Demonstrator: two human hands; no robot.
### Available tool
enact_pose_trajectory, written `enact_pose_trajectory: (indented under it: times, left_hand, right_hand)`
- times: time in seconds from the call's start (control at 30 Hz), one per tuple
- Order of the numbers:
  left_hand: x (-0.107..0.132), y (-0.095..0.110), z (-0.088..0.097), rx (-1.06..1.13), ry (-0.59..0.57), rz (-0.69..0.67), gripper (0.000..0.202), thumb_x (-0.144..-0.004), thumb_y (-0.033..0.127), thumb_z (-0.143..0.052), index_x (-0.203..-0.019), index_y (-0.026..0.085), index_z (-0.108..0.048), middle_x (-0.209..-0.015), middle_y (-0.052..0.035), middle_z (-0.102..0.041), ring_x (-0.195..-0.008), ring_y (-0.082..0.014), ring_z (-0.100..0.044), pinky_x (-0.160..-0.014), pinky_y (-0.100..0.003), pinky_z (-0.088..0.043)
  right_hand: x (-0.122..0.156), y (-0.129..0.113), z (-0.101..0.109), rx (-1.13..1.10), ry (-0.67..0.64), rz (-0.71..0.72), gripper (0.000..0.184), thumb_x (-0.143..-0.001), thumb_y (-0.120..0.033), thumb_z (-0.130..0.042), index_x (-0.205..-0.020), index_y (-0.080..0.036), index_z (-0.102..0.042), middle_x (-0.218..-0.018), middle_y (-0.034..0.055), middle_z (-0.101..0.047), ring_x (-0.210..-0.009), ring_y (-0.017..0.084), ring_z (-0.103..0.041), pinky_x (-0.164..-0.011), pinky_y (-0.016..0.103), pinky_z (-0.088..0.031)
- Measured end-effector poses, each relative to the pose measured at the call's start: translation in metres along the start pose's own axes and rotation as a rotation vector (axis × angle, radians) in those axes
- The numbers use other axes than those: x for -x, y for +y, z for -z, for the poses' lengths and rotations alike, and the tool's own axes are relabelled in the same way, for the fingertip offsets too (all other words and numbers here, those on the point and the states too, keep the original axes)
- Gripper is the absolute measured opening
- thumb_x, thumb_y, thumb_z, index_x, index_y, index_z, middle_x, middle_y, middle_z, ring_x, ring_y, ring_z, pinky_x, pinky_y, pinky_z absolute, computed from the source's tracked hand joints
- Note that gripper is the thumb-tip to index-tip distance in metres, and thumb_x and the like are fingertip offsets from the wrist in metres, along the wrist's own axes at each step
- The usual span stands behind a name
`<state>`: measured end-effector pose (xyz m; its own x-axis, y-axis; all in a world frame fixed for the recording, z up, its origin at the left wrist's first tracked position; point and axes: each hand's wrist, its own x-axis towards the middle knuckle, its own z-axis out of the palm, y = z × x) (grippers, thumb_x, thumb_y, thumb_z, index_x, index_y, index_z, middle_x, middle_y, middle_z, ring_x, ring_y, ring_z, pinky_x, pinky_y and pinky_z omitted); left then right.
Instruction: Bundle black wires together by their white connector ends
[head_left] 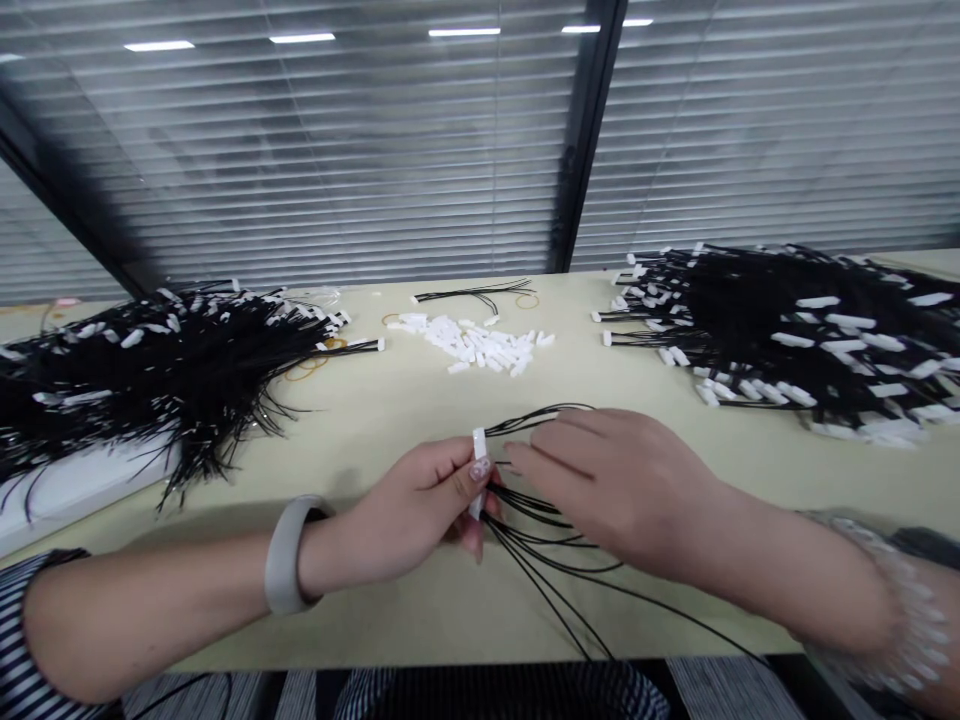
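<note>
Near the table's front, my left hand pinches a long white connector between thumb and fingers, holding it on end. Thin black wires fan out from its right side toward the front edge. My right hand is just right of the connector, fingers bent and drawn together at a wire beside it. The right fingertips are partly blurred, but a short wire end shows at them. The right hand's palm side is hidden, and some wires pass behind it.
Loose white connector housings lie in a pile at the table's middle, with a small wire bunch behind. Heaps of black wires with white connectors lie left and right. A white box sits under the left heap. Window blinds stand behind.
</note>
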<state>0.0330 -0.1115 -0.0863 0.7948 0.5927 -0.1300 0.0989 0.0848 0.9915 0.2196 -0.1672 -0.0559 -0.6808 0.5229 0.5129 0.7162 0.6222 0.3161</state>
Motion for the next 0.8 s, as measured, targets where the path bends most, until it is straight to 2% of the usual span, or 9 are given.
enact_pose_trajectory:
  times: [0.07,0.17,0.2,0.27,0.33,0.4,0.6,0.7,0.8]
  left_hand:
    - [-0.001,0.0,0.0,0.022,0.072,-0.022,0.027,-0.085,0.042,-0.044,-0.08,0.016,-0.049,-0.07,0.0021,-0.052,-0.05,-0.0059,-0.052,-0.05,-0.02,-0.042]
    - [-0.003,-0.001,0.0,0.064,0.213,-0.041,0.027,-0.086,0.042,-0.043,-0.079,0.016,-0.047,-0.07,0.0017,-0.053,-0.049,-0.0068,-0.053,-0.05,-0.022,-0.043]
    - [-0.004,-0.002,0.001,0.077,0.249,-0.046,0.027,-0.086,0.041,-0.044,-0.078,0.016,-0.047,-0.07,0.0014,-0.054,-0.049,-0.007,-0.053,-0.051,-0.023,-0.043]
    - [-0.005,-0.003,0.001,0.099,0.293,-0.061,0.025,-0.085,0.039,-0.045,-0.077,0.015,-0.046,-0.071,0.001,-0.054,-0.049,-0.0071,-0.053,-0.051,-0.023,-0.044]
    - [-0.006,-0.004,0.002,0.115,0.306,-0.078,0.025,-0.085,0.039,-0.045,-0.077,0.015,-0.046,-0.073,0.0006,-0.055,-0.05,-0.0074,-0.053,-0.053,-0.025,-0.045]
    - [-0.006,-0.004,0.002,0.126,0.311,-0.094,0.024,-0.086,0.038,-0.044,-0.078,0.015,-0.046,-0.074,0.0006,-0.054,-0.052,-0.0079,-0.053,-0.056,-0.027,-0.046]
    - [-0.006,-0.003,0.002,0.135,0.351,-0.106,0.022,-0.087,0.036,-0.043,-0.079,0.016,-0.046,-0.073,0.0012,-0.054,-0.053,-0.0081,-0.053,-0.058,-0.028,-0.045]
    - [-0.006,-0.004,0.002,0.148,0.359,-0.113,0.022,-0.087,0.036,-0.044,-0.079,0.016,-0.046,-0.073,0.001,-0.054,-0.054,-0.0085,-0.053,-0.058,-0.028,-0.045]
    - [-0.006,-0.004,0.002,0.159,0.373,-0.113,0.022,-0.086,0.036,-0.044,-0.078,0.016,-0.046,-0.073,0.001,-0.054,-0.055,-0.0088,-0.053,-0.059,-0.028,-0.045]
  right_hand:
    - [0.0,0.004,0.005,-0.019,0.03,-0.088,0.018,-0.082,-0.013,-0.045,-0.084,-0.012,-0.063,-0.075,0.0063,-0.057,-0.069,0.014,-0.047,-0.059,0.028,-0.035]
    - [0.001,0.006,0.015,-0.141,0.07,-0.197,0.019,-0.081,-0.016,-0.048,-0.066,-0.013,-0.058,-0.067,0.0043,-0.053,-0.065,0.012,-0.044,-0.058,0.026,-0.033]
    - [0.001,0.005,0.018,-0.222,0.015,-0.22,0.023,-0.082,-0.018,-0.047,-0.061,-0.014,-0.054,-0.061,0.0021,-0.05,-0.06,0.01,-0.042,-0.055,0.025,-0.031]
    - [0.003,0.002,0.022,-0.377,-0.199,-0.265,0.028,-0.085,-0.024,-0.045,-0.059,-0.015,-0.05,-0.055,-0.0012,-0.046,-0.054,0.008,-0.038,-0.052,0.023,-0.027]
    - [0.004,0.0,0.021,-0.435,-0.391,-0.315,0.03,-0.086,-0.028,-0.041,-0.06,-0.015,-0.049,-0.055,-0.0021,-0.047,-0.053,0.007,-0.039,-0.052,0.023,-0.026]
    - [0.005,0.0,0.018,-0.413,-0.478,-0.357,0.03,-0.086,-0.029,-0.04,-0.061,-0.016,-0.05,-0.058,-0.0017,-0.05,-0.056,0.008,-0.042,-0.055,0.024,-0.028]
    - [0.005,0.002,0.011,-0.294,-0.58,-0.369,0.025,-0.085,-0.026,-0.04,-0.065,-0.018,-0.053,-0.063,-0.0006,-0.056,-0.06,0.011,-0.05,-0.056,0.025,-0.029]
    - [0.005,0.004,0.01,-0.172,-0.569,-0.371,0.019,-0.082,-0.02,-0.042,-0.066,-0.017,-0.053,-0.061,-0.0006,-0.056,-0.054,0.011,-0.049,-0.051,0.024,-0.025]
    - [0.007,0.006,0.008,-0.082,-0.508,-0.342,0.018,-0.081,-0.02,-0.045,-0.066,-0.017,-0.054,-0.058,-0.0003,-0.055,-0.05,0.011,-0.046,-0.049,0.024,-0.02]
